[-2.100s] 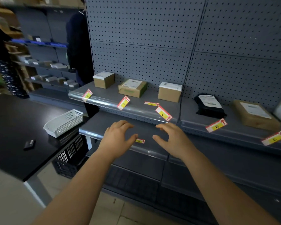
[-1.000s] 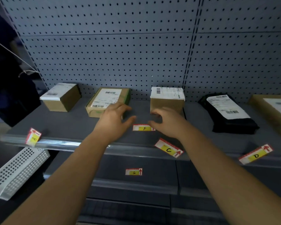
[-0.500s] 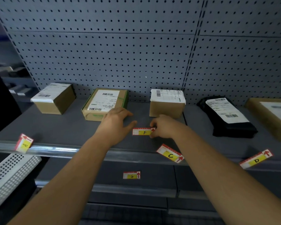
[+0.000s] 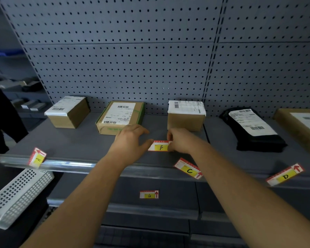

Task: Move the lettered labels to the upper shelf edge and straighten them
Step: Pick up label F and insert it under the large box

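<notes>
Both hands now sit up on the upper shelf (image 4: pixel 75 140) rather than over the lower shelf near the G label (image 4: pixel 149 194). The right hand (image 4: pixel 182 140) goes from hovering to pinching the right end of the F label (image 4: pixel 160 146), while the left hand (image 4: pixel 131 140) closes in until its thumb touches the label's left end. The label's far edge now looks slightly raised.

Lighting was dim and cool throughout. A bright glare streak lay along the metal shelf edge (image 4: pixel 48 164) below the A label (image 4: pixel 37 157). Wide-angle distortion bowed the pegboard (image 4: pixel 150 59) uprights. The frame's far left behind that label was dark and soft.
</notes>
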The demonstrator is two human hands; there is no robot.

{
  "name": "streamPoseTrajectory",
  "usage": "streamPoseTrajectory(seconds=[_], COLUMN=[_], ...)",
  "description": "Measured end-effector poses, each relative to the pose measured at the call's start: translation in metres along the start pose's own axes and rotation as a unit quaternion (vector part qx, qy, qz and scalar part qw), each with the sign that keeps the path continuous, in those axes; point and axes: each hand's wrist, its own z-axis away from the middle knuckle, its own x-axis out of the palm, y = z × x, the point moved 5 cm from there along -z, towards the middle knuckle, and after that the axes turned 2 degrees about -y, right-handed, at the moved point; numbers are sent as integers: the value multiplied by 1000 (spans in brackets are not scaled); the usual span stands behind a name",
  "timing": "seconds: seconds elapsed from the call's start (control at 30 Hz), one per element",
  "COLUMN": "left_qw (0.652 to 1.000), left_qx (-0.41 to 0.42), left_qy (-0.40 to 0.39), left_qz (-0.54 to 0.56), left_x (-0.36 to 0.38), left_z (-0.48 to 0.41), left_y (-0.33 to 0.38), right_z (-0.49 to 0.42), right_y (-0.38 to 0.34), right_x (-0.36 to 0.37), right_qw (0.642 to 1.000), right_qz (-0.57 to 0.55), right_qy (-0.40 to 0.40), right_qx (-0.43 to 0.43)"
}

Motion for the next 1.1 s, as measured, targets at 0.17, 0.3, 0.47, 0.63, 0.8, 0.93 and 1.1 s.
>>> streamPoseTrajectory(seconds=[0.17,0.3,0.47,0.63,0.8,0.93,1.1], left_qw=[1000,1000,998,995,992,992,986], left_qx=[1,12,49,96,119,122,164], left_qy=[1,2,21,30,40,29,18], left_qz=[-2,-13,-23,-23,-15,4,41], left_x=[-10,-23,-41,-55,-50,-34,-14], left_z=[5,13,32,67,108,137,158], left_y=[7,22,47,76,103,131,186], right_z=[15,40,87,144,209,266,321], right_y=[-1,-5,-14,-20,-14,-6,28], right_x=[-11,-31,-52,-47,-28,-11,-14], right_qw=[996,985,969,955,936,963,963], right_qz=[-72,-148,-223,-281,-328,-198,-116], right_qy=[45,76,98,92,125,177,237], right_qx=[-32,-42,-41,-26,-18,-48,-51])
